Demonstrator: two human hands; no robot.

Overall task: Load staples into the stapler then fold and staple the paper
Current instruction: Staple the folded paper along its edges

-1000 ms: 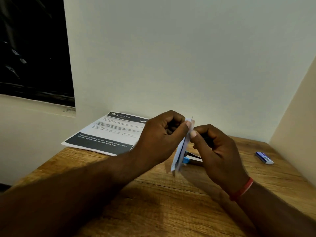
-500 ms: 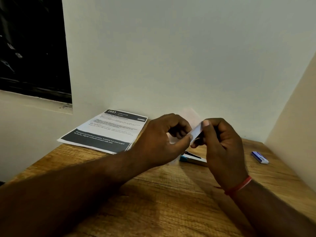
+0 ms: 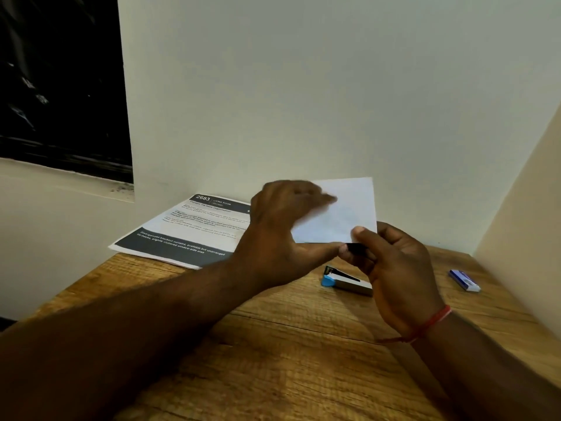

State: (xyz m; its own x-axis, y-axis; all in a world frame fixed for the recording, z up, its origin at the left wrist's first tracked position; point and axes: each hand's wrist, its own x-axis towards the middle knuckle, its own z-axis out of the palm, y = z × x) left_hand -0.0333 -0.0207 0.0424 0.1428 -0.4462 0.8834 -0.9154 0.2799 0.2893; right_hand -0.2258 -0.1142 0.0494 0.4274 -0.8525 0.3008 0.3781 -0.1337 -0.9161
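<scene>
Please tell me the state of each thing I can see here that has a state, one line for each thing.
white paper: held up above the table, flat face to the camera, by both hands.
left hand: on the paper's left part, blurred.
right hand: pinching the paper's lower right corner.
stapler: lying on the table, untouched.
staple box: lying on the table, looks closed.
printed sheet: flat on the table.

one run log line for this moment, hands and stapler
left hand: on white paper, blurred | right hand: pinching paper's lower edge | stapler: on table, untouched | staple box: far right
</scene>
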